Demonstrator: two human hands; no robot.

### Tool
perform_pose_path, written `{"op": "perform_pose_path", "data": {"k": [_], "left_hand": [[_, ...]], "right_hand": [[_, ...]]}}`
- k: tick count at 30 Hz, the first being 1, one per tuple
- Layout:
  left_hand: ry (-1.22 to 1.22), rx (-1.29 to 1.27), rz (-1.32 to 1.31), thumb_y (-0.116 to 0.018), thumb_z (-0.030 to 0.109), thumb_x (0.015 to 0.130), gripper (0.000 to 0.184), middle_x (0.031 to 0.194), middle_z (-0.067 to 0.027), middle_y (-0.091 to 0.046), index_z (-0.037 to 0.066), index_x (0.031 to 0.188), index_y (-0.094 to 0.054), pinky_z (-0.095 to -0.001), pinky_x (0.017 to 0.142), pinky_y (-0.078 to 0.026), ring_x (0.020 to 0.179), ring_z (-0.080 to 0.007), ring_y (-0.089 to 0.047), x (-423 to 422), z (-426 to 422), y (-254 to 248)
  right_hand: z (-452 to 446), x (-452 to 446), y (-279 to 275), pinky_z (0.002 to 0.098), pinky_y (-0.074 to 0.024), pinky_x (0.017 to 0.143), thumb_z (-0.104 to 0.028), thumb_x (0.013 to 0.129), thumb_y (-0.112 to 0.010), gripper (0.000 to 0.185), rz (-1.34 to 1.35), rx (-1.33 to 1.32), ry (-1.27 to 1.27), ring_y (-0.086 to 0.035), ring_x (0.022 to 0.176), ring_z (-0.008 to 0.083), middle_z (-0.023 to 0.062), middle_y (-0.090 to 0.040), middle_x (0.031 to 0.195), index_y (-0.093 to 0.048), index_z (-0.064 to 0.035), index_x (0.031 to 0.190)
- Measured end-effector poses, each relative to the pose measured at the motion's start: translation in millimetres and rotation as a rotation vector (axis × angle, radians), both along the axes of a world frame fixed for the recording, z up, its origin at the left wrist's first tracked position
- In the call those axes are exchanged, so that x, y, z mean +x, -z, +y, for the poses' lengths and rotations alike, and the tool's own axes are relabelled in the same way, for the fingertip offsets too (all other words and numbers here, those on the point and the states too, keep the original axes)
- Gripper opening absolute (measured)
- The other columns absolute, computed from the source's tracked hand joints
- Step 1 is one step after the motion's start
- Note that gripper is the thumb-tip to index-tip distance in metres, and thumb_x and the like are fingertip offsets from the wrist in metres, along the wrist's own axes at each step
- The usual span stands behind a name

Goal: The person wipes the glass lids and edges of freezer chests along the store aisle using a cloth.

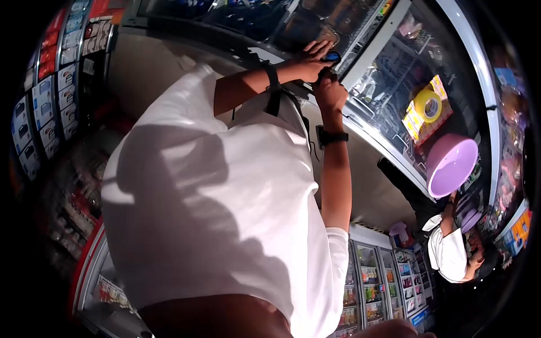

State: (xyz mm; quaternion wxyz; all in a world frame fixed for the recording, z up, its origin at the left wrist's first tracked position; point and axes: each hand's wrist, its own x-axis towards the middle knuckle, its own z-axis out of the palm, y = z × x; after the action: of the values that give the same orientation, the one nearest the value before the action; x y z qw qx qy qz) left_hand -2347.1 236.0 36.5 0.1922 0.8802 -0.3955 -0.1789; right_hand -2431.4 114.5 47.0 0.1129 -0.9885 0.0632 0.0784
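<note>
The two hands are close together just by the left end of the glass case [369,48]: the right hand [332,93] is closed around a small dark object with a blue face [332,57], and the left hand [310,65] lies against it with fingers stretched out, though whether it grips too I cannot tell. On the case's top lie a yellow tape roll [420,107] over a yellow-and-red packet [443,89] and, farther right, a purple bowl [455,163], with another person [448,253] near the case's right end.

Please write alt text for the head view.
A person's left hand and right hand meet at a small black-and-blue object beside a glass-topped counter. Further right are a yellow roll, a purple bowl and another person.
</note>
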Motion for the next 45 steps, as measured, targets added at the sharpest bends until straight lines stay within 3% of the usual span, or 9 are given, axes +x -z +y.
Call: {"op": "perform_pose_path", "data": {"k": [3,7,10,22,26,32,37,41,45], "left_hand": [[-0.194,-0.038,-0.155,-0.059,0.020,0.084,0.051,0.158,-0.0160,-0.008,0.020,0.135,-0.053,-0.0485,0.115,-0.007,0.147,-0.0310,-0.003,6.2,-27.5,17.3],[-0.428,0.010,-0.341,-0.073,0.022,0.072,0.055,0.153,-0.0172,-0.021,0.022,0.126,-0.058,-0.0515,0.101,-0.031,0.133,-0.0388,-0.030,10.3,-34.0,-2.2],[-0.428,-0.347,-0.339,-0.067,0.032,0.086,0.046,0.153,-0.0180,-0.020,0.021,0.130,-0.056,-0.0524,0.108,-0.028,0.135,-0.0445,-0.025,-1.7,-54.7,33.9],[0.372,-0.100,-0.250,-0.062,0.017,0.077,0.056,0.147,-0.0183,-0.033,0.008,0.132,-0.051,-0.0430,0.113,-0.026,0.142,-0.0358,-0.019,-98.9,-131.9,6.9],[0.311,-0.099,-0.190,-0.057,0.018,0.077,0.055,0.151,-0.0152,-0.031,0.003,0.130,-0.053,-0.0389,0.103,-0.041,0.144,-0.0330,-0.018,-94.3,-169.7,-2.0],[0.290,-0.057,-0.153,-0.058,0.025,0.074,0.061,0.153,-0.0140,-0.027,0.001,0.130,-0.053,-0.0483,0.104,-0.037,0.145,-0.0317,-0.014,-55.5,-242.8,14.5],[0.272,-0.077,-0.301,-0.063,0.024,0.073,0.037,0.135,-0.0136,-0.048,0.003,0.103,-0.067,-0.0571,0.090,-0.040,0.131,-0.0324,-0.036,-72.7,-221.5,-6.7],[0.504,-0.070,-0.248,-0.063,0.027,0.073,0.033,0.100,-0.0064,-0.057,0.004,0.096,-0.067,-0.0488,0.082,-0.044,0.107,-0.0283,-0.046,-99.6,-170.0,16.5],[0.364,-0.190,-0.036,-0.060,0.023,0.076,0.031,0.094,-0.0076,-0.058,0.003,0.099,-0.064,-0.0412,0.084,-0.043,0.105,-0.0246,-0.048,-80.7,-137.2,-7.8]], "right_hand": [[-28.4,22.6,-3.0,0.0500,-0.0533,0.061,-0.024,0.092,-0.042,0.022,0.048,-0.028,-0.106,-0.067,0.070,0.0389,0.0195,-0.066,0.089,-0.057,-0.0084,0.098],[-59.3,34.9,-39.6,0.0496,-0.0534,0.060,-0.034,0.090,-0.049,0.029,-0.100,-0.062,-0.069,-0.068,0.070,0.0374,0.0143,-0.065,0.102,-0.056,-0.0138,0.109],[-89.5,9.1,-46.6,0.0514,-0.0532,0.062,-0.042,0.087,-0.054,0.035,-0.041,-0.083,0.077,-0.067,0.071,0.0392,0.0151,-0.067,0.088,-0.055,-0.0136,0.107],[-143.1,-149.0,-26.4,0.0537,-0.0513,0.069,-0.045,0.085,-0.056,0.038,0.157,0.089,0.334,-0.065,0.078,0.0417,0.0182,-0.069,0.087,-0.062,-0.0128,0.104],[-136.1,-139.7,-33.3,0.0535,-0.0512,0.069,-0.043,0.085,-0.056,0.034,0.117,0.069,0.429,-0.065,0.079,0.0420,0.0172,-0.068,0.087,-0.061,-0.0117,0.098],[-165.3,-98.5,-19.7,0.0498,-0.0482,0.080,-0.046,0.084,-0.060,0.045,-0.067,-0.179,0.410,-0.058,0.098,0.0369,0.0171,-0.059,0.103,-0.055,-0.0041,0.099],[-152.9,-109.1,-49.5,0.0459,-0.0450,0.083,-0.014,0.088,-0.052,0.051,-0.173,-0.094,0.357,-0.053,0.103,0.0349,0.0153,-0.052,0.112,-0.041,-0.0136,0.138],[-141.9,-145.4,-23.7,0.0464,-0.0445,0.080,-0.020,0.087,-0.052,0.041,-0.012,-0.137,0.242,-0.053,0.102,0.0321,0.0131,-0.054,0.111,-0.057,-0.0160,0.127],[-138.9,-113.9,-26.4,0.0487,-0.0427,0.078,-0.021,0.083,-0.055,0.028,0.056,-0.188,0.213,-0.052,0.103,0.0322,0.0133,-0.054,0.113,-0.063,-0.0090,0.107]]}}
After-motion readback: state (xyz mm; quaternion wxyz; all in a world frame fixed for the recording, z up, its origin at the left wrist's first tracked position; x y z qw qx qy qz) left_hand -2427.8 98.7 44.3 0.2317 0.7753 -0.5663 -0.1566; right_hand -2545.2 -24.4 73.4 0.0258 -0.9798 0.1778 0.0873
